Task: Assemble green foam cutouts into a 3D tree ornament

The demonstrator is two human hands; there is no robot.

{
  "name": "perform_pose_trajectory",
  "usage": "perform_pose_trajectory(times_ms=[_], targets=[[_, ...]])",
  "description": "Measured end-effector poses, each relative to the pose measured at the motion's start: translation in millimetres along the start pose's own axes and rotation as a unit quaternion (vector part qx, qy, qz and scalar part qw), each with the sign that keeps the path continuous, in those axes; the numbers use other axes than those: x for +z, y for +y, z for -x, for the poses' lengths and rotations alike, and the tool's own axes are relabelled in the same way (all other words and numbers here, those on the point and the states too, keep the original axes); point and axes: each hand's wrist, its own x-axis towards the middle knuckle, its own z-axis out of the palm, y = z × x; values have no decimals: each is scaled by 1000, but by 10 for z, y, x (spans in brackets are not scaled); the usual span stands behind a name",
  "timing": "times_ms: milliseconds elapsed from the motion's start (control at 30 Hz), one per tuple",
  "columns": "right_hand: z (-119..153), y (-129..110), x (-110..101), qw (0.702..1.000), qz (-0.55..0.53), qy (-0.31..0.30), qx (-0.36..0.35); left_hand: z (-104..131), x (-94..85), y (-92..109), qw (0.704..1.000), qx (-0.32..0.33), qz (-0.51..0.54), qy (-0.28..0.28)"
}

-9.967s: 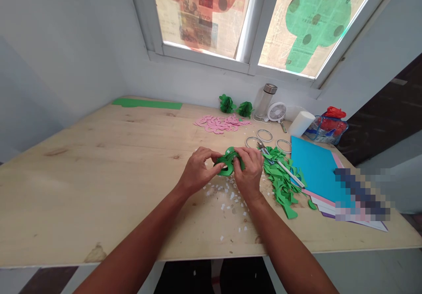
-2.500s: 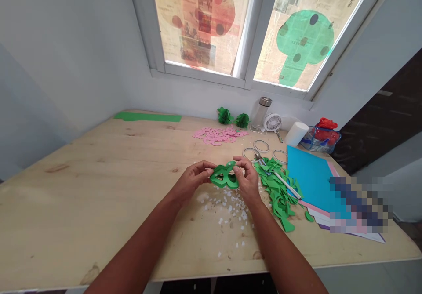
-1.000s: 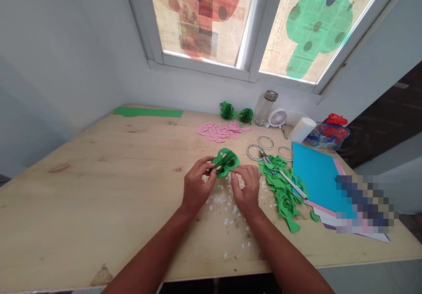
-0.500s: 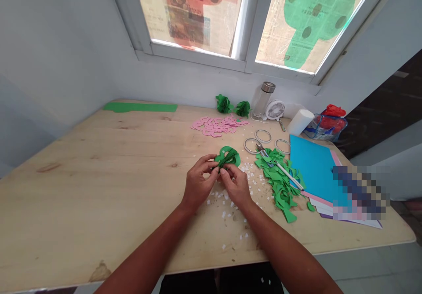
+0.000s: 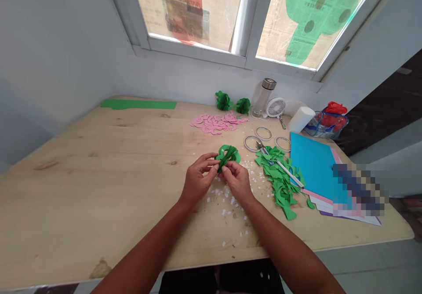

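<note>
Between both hands is a green layered paper cut-out (image 5: 229, 155), its stacked sheets fanned along the middle. My left hand (image 5: 200, 173) pinches its left side between thumb and fingers. On the near right edge, the thumb and fingers of my right hand (image 5: 235, 177) are closed. The fingertips of the two hands almost meet, and some of the paper is hidden behind them. White paper bits (image 5: 227, 201) are scattered on the table under and around my hands. To the right of my right hand lies a heap of green paper scraps (image 5: 280, 179).
Pink paper cut-outs (image 5: 214, 122) lie beyond my hands, with two green paper pieces (image 5: 223, 101) behind them. Scissors (image 5: 263, 149) and a white pen (image 5: 290, 174) rest on the scraps, near tape rolls (image 5: 263, 133). Blue paper (image 5: 311, 164), a bottle (image 5: 263, 98) and a fan (image 5: 275, 107) stand right.
The folded layers of the green paper now show more upright and wider between my fingers. Both hands stay nearly in place, and the view has shifted slightly.
</note>
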Motion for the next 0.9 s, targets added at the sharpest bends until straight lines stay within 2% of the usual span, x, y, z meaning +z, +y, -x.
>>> perform_pose_trajectory(times_ms=[333, 900], targets=[[4, -34, -7, 999, -41, -32, -9, -32, -36, 17, 994, -71, 78, 14], [11, -74, -19, 997, -14, -48, -51, -47, -53, 23, 991, -75, 109, 27]])
